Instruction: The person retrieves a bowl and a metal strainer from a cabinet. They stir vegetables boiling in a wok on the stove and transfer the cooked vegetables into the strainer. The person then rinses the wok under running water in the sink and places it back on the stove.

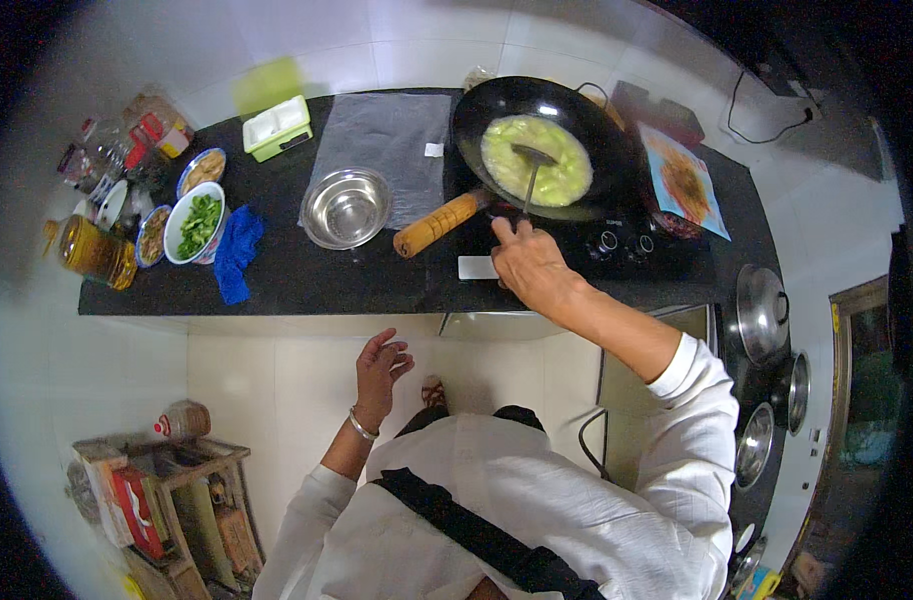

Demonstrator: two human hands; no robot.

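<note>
A black wok (477, 125) with a wooden handle (437, 224) sits on the stove, holding a pale yellow-green egg layer (552, 175). My right hand (530, 266) grips the long handle of a metal spatula (530, 172) whose blade rests in the egg. My left hand (380, 372) hangs below the counter edge, fingers loosely apart, holding nothing, with a bracelet on the wrist.
On the black counter (307, 275) stand an empty steel bowl (346, 208), a white bowl of chopped greens (196, 226), a blue cloth (237, 252), small dishes, an oil bottle (92, 250) and jars. Steel pots and a lid (762, 310) are at right. A wooden crate (172, 500) stands on the floor.
</note>
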